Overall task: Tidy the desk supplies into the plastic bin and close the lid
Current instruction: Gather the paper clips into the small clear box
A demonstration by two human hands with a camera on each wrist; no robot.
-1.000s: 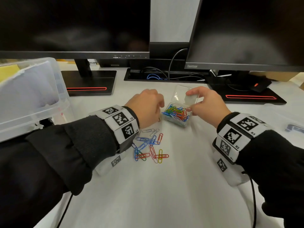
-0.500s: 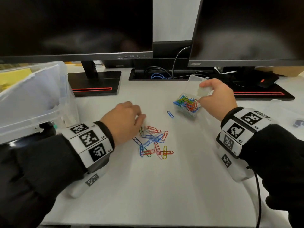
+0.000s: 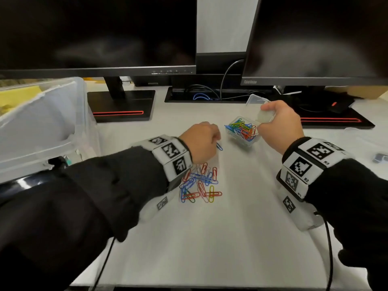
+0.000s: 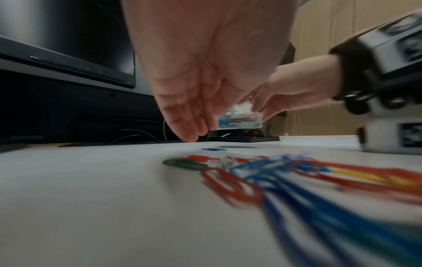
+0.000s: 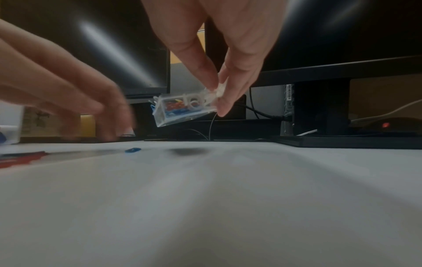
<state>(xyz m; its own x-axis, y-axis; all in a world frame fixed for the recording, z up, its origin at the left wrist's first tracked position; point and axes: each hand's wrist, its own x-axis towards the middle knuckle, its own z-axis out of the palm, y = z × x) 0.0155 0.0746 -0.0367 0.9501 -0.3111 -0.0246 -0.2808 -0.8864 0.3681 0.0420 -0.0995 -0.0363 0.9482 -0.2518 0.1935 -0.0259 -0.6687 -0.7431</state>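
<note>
Blue paper clip [image 3: 219, 146] lies on desk between hands

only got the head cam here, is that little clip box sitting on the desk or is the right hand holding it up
Observer: Held up. In the right wrist view the clip box hangs clear of the desk, tilted, with its shadow below it.
Operator: how is it gripped
Observer: The right hand pinches one end between thumb and fingertips; the other end droops lower.
Operator: left hand got the loose blue clip
Observer: No. In the left wrist view the left hand points straight fingers down and holds nothing; the blue clip lies flat on the desk beside the fingertips, untouched.
</note>
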